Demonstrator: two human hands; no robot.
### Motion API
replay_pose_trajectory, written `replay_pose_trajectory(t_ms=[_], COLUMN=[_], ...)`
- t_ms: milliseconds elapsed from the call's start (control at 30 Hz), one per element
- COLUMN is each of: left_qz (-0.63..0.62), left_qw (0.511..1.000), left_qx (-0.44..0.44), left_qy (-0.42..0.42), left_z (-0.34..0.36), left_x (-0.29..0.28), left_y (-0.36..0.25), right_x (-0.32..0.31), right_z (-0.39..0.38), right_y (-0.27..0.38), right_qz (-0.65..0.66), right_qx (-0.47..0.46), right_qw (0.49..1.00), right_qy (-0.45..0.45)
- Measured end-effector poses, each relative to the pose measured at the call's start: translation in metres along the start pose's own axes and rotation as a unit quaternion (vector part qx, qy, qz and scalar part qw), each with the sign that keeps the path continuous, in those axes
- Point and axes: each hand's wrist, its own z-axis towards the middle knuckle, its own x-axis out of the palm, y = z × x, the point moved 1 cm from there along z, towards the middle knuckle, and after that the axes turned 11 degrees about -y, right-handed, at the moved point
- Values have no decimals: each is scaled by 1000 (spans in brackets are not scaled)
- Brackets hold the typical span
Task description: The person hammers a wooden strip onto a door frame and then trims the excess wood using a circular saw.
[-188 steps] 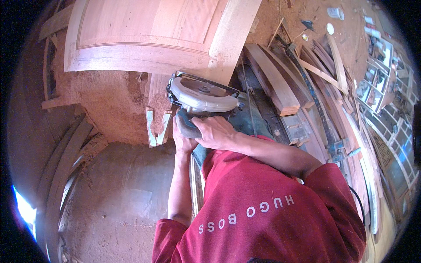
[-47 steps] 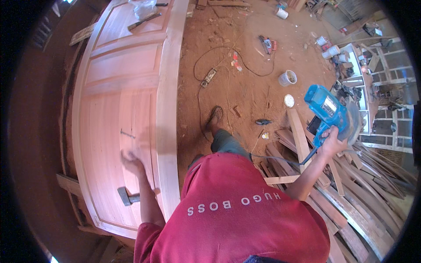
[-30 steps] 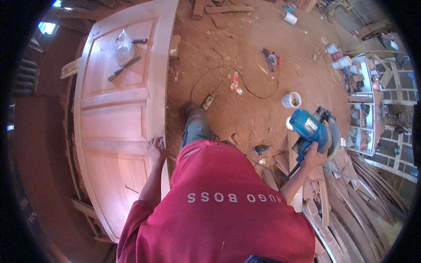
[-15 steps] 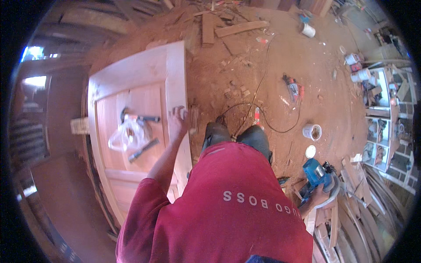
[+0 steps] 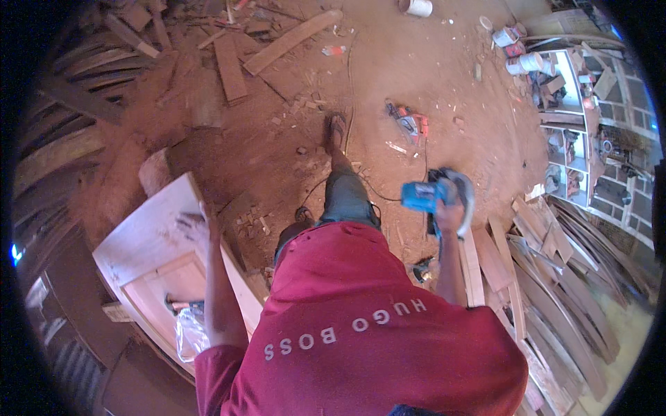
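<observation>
My right hand (image 5: pixel 449 216) grips a teal circular saw (image 5: pixel 420 197) and holds it out above the floor, in front of me to the right. Its curved grey guard faces right. On the left, my left hand (image 5: pixel 193 226) rests with fingers spread on the far part of a pale wooden panelled door (image 5: pixel 142 232). A clear plastic bag (image 5: pixel 189 337) lies on the door's inset panel, partly hidden by my left forearm. Beside the bag shows part of a tool with a dark handle (image 5: pixel 186 305); my arm covers the rest.
A red power tool (image 5: pixel 411 125) lies on the dusty floor ahead, with a cable nearby. Planks (image 5: pixel 230 69) and scraps are scattered at the far left. Stacked boards (image 5: pixel 548 277) fill the right side, below a white shelf (image 5: pixel 573 90). Buckets (image 5: pixel 525 64) stand at the far right.
My right hand has brought the circular saw forward and inward from the low right. My left hand has shifted to the door's far end. One leg has stepped forward, and the view has turned.
</observation>
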Motion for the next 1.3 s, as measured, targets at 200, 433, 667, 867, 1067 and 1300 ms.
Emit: replay_pose_trajectory(t_ms=[200,433,667,867,1067,1300], left_qz=[41,63,92,111,96,84], left_qw=[963,935,926,923,937,944], left_qx=[-82,-166,-192,-190,-152,-101], left_qy=[253,308,310,316,300,304], left_z=[14,36,65,86,132,162], left_x=[-97,-90,-85,-58,-7,36], left_y=[-57,-94,-127,-152,-180,-217], right_x=[208,495,707,834,935,807], right_z=[170,357,480,471,421,317], right_y=[49,87,139,154,76,105], right_qz=[-113,-165,-250,-333,81,-254], right_qx=[-41,-182,-296,-385,-148,-480], right_qw=[984,938,867,807,948,791], right_qy=[133,245,315,299,270,280])
